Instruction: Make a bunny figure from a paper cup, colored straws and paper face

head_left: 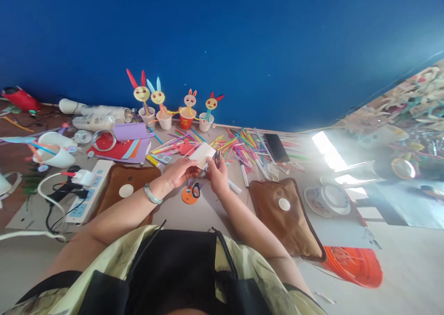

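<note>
My left hand (182, 171) is closed on the lower left edge of a small white card (202, 155), and a pale bangle circles that wrist. Close beside it, my right hand (219, 175) is closed around a small dark tool (217, 157), whose kind I cannot make out. The right thumb lies at the card's right edge. Below both hands, an orange paper disc (189, 195) lies on the table with a black loop (196, 190) on it. Behind the card, many coloured sticks and pens (239, 144) are spread about.
Cups with paper rabbit figures (187, 117) stand along the blue wall. A black phone (276, 147) lies to the right. Brown pouches (286, 218) flank my arms. At left are a power strip (90, 192) with cables, coloured paper (130, 132) and tape rolls (104, 141).
</note>
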{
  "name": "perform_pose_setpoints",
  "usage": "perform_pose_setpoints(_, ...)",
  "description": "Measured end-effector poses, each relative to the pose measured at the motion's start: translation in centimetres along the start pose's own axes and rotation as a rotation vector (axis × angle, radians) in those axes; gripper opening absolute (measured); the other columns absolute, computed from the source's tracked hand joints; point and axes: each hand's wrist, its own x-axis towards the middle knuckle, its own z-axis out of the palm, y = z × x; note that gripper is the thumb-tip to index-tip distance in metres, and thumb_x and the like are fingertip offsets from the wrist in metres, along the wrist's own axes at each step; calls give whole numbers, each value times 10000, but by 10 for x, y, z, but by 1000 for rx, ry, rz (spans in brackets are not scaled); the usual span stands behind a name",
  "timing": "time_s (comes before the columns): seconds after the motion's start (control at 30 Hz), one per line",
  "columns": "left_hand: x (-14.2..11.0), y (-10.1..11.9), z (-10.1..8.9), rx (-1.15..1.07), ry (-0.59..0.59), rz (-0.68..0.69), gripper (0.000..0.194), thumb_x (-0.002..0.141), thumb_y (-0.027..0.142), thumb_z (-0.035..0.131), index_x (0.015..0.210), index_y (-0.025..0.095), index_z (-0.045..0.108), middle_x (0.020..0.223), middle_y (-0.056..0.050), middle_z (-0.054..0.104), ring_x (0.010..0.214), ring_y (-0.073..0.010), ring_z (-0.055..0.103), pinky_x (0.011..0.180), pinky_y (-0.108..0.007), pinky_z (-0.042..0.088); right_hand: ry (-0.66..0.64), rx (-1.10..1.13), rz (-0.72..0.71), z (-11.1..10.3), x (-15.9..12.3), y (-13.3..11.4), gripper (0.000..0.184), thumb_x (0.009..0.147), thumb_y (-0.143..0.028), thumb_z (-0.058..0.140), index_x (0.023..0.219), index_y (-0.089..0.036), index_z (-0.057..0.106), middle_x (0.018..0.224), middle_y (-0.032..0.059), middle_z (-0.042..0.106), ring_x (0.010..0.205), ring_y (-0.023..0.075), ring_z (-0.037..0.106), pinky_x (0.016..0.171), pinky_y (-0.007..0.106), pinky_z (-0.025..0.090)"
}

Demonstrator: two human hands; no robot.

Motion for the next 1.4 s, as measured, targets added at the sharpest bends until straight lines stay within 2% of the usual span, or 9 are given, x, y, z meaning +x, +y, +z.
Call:
perform_pose_setpoints(0.13,-1,-2,0,-33,-49,-24,242,636,242,824,797,127,684,664,-25,676,593,-116,620,604,-238,512,-45,135,134,1,-4,-13,445,789,-606,731,959,-241,542,636,-100,422,453,57,294,375,199,247)
perform_pose_setpoints(0.27,-1,-4,0,-60,-80,-43,266,610,245,818,793,121,671,652,-21,661,581,-113,598,587,-236,494,-61,192,173,3,-8,-16,459,773,-616,755,915,-244,528,600,-115,368,445,46,271,381,186,220)
perform_pose_setpoints(0.4,-2,-4,1,-56,-79,-46,268,600,242,798,799,117,668,652,-17,650,567,-115,580,574,-251,472,-82,182,144,4,-10,-14,480,772,-638,753,921,-238,534,597,-109,392,426,40,261,374,196,210)
perform_pose_setpoints(0.8,-1,-13,-1,-80,-157,-35,246,634,236,801,809,104,689,661,-15,632,581,-109,563,568,-248,417,-103,117,77,5,-12,-20,534,791,-711,702,993,-231,588,568,-73,481,410,85,361,355,233,284)
perform_pose_setpoints(0.97,-1,-16,-1,-94,-144,-46,293,597,242,841,812,95,706,672,-21,646,576,-113,575,560,-249,424,-93,114,54,4,-12,-18,521,807,-705,693,990,-231,583,595,-61,548,385,73,355,331,228,266)
perform_pose_setpoints(1.13,-1,-19,-2,-113,-169,-51,265,632,251,844,799,98,705,653,-23,635,585,-112,569,559,-243,428,-84,77,41,3,-12,-15,491,846,-682,659,1014,-225,597,616,-53,563,414,93,429,358,232,352)
perform_pose_setpoints(1.27,-1,-21,-3,-111,-163,-61,258,647,244,838,810,96,704,646,-20,627,586,-109,565,565,-240,436,-5,-35,-99,0,-11,-12,446,875,-610,653,1060,-204,639,792,13,675,611,139,591,520,260,500)
perform_pose_setpoints(1.33,0,-21,-3,-109,-150,-50,254,649,242,836,805,98,698,641,-19,625,581,-107,563,563,-238,437,71,-141,-190,-1,-12,-12,413,864,-554,691,1066,-194,651,891,39,706,680,146,613,595,274,528)
perform_pose_setpoints(1.4,0,-21,-3,-107,-138,-33,249,666,258,835,801,103,694,633,-18,623,572,-107,561,556,-236,437,131,-272,-275,-3,-14,-12,352,869,-491,709,1047,-191,661,914,43,711,658,131,592,607,273,521)
